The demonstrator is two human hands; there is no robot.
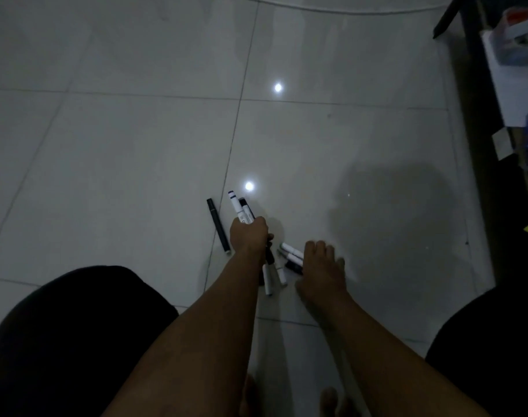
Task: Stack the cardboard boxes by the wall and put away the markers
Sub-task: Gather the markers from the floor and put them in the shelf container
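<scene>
Several markers lie on the pale tiled floor (136, 145) in dim light. My left hand (249, 234) grips a bundle of markers (238, 206), white and black, whose ends stick out above the fist. A long black marker (218, 225) lies alone just left of that hand. My right hand (321, 266) reaches down with fingers over a small pile of white and black markers (291, 255); whether it holds any is hidden. Two more white markers (268, 281) lie between my wrists. No cardboard box is in view.
A dark piece of furniture (479, 115) runs along the right edge, with papers and a plastic box (515, 40) on it. My dark-clothed knees (61, 341) fill the lower corners, and my bare feet show at the bottom. A white cable (347, 9) crosses the floor at the top.
</scene>
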